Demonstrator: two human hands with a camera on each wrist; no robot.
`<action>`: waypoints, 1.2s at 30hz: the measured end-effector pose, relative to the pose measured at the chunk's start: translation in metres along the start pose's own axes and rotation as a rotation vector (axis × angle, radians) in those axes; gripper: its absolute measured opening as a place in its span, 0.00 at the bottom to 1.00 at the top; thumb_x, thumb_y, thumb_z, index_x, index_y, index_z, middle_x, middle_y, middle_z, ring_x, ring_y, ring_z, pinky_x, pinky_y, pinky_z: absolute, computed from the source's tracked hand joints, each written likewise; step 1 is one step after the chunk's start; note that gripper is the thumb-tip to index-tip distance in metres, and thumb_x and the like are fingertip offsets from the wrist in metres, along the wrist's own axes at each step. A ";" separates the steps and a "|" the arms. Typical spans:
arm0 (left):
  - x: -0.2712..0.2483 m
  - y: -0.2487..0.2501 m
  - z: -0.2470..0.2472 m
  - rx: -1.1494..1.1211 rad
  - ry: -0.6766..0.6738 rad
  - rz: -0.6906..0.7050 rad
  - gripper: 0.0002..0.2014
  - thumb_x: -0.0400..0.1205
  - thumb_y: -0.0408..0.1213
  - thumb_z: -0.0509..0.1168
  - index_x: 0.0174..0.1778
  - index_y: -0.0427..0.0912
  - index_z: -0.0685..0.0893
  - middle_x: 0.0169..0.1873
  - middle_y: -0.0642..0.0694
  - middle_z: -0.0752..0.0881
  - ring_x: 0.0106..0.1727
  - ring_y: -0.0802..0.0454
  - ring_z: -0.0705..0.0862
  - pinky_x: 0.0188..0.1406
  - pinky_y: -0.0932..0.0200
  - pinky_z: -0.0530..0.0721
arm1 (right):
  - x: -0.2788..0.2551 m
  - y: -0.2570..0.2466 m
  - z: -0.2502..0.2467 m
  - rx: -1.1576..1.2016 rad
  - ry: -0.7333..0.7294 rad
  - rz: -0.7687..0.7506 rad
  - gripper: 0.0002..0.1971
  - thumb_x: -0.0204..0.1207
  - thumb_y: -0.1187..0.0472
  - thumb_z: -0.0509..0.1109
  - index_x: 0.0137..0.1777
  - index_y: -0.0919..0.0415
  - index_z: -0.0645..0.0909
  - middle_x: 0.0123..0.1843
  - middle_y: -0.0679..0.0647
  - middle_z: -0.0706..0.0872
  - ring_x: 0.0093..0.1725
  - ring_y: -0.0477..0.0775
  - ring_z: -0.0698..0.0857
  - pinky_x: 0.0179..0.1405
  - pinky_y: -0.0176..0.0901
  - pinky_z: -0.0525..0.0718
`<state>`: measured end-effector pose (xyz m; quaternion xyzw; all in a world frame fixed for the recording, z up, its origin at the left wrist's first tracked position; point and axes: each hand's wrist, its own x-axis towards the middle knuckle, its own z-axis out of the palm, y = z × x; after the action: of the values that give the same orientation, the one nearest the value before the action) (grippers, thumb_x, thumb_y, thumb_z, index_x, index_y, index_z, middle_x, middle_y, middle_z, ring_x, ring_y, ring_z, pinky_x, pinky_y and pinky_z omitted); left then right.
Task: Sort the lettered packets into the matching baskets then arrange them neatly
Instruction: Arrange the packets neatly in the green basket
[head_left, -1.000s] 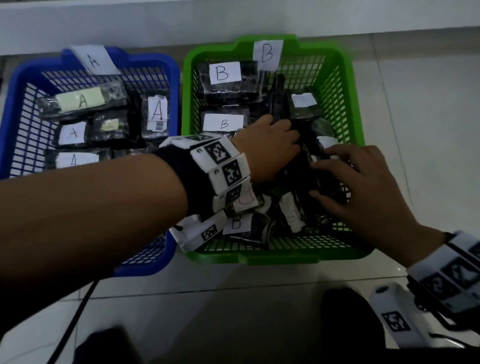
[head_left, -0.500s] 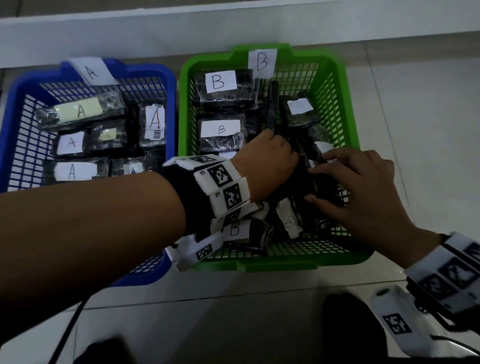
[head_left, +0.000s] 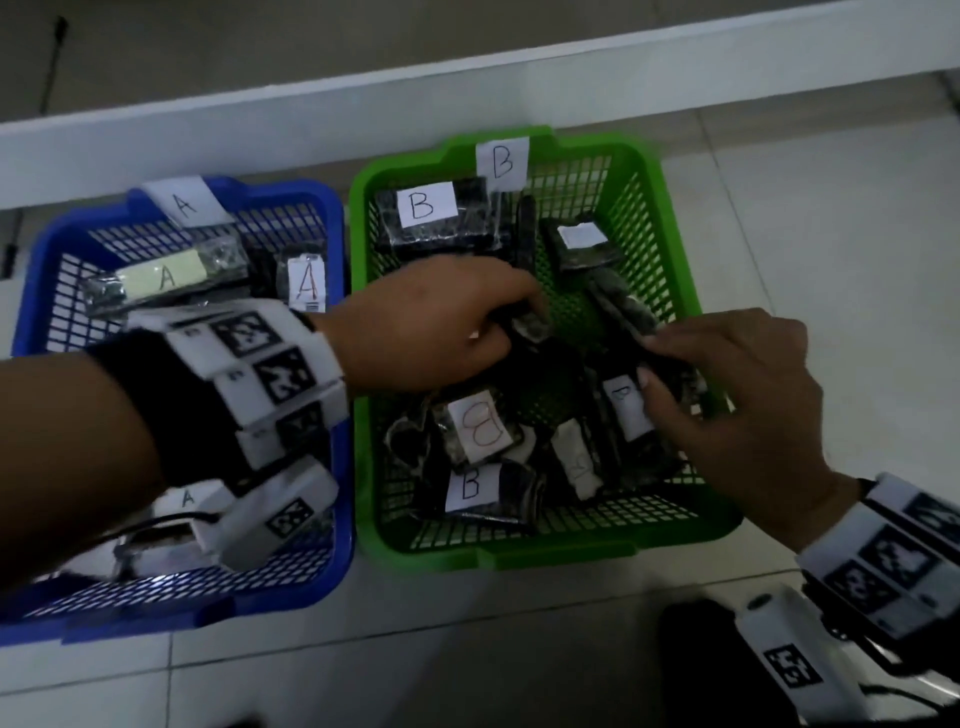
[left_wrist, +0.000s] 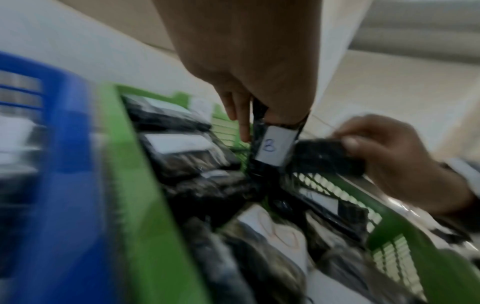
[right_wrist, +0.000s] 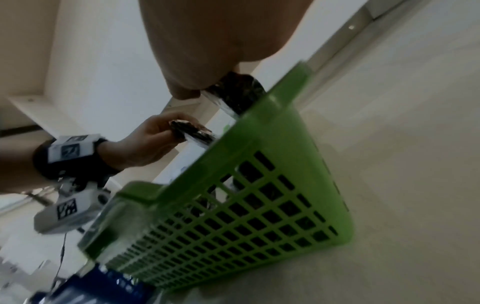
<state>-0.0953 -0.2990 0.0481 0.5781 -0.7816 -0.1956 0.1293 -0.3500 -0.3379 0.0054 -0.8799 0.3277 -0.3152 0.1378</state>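
Observation:
The green basket (head_left: 670, 249) tagged B holds several dark packets with white B labels, such as one at the back (head_left: 431, 213) and one at the front (head_left: 475, 486). The blue basket (head_left: 57, 249) tagged A holds A packets (head_left: 161, 273). My left hand (head_left: 519, 317) grips a dark packet (left_wrist: 272, 148) with a B label, held above the green basket's middle. My right hand (head_left: 654, 358) pinches another dark packet (left_wrist: 327, 156) by its end, just right of the first. The right wrist view shows both packets (right_wrist: 236, 90) raised above the basket rim (right_wrist: 259, 115).
Both baskets sit side by side on a pale tiled floor (head_left: 831, 260). A white ledge (head_left: 467, 93) runs behind them. Bare green mesh (head_left: 571, 312) shows in the middle of the green basket. A dark cable (head_left: 156, 519) trails by the blue basket.
Both hands have lifted from among the green basket's packets, each now holding a dark packet. The head view has shifted toward the baskets.

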 end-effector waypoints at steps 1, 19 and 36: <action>-0.004 -0.003 -0.007 -0.063 0.020 -0.033 0.17 0.76 0.38 0.61 0.60 0.47 0.82 0.53 0.50 0.86 0.52 0.57 0.82 0.51 0.65 0.78 | -0.002 -0.002 0.000 -0.003 0.004 -0.075 0.10 0.76 0.57 0.69 0.45 0.64 0.87 0.44 0.58 0.88 0.47 0.56 0.82 0.51 0.53 0.73; -0.051 -0.056 -0.033 0.039 0.074 -0.572 0.08 0.79 0.43 0.65 0.47 0.41 0.80 0.42 0.40 0.85 0.37 0.45 0.79 0.35 0.55 0.71 | 0.132 -0.024 -0.018 -0.142 -1.157 -0.229 0.16 0.76 0.47 0.60 0.59 0.49 0.81 0.47 0.43 0.85 0.39 0.39 0.81 0.39 0.32 0.77; -0.031 -0.056 0.008 0.157 -0.130 -0.390 0.45 0.76 0.56 0.67 0.83 0.44 0.51 0.80 0.35 0.55 0.81 0.38 0.55 0.79 0.48 0.57 | 0.157 -0.010 0.095 0.028 -0.995 0.719 0.20 0.77 0.51 0.71 0.53 0.65 0.66 0.54 0.66 0.86 0.48 0.67 0.89 0.45 0.59 0.87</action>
<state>-0.0416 -0.2829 0.0160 0.7126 -0.6746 -0.1924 -0.0072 -0.1918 -0.4314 0.0104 -0.7540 0.4961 0.1956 0.3834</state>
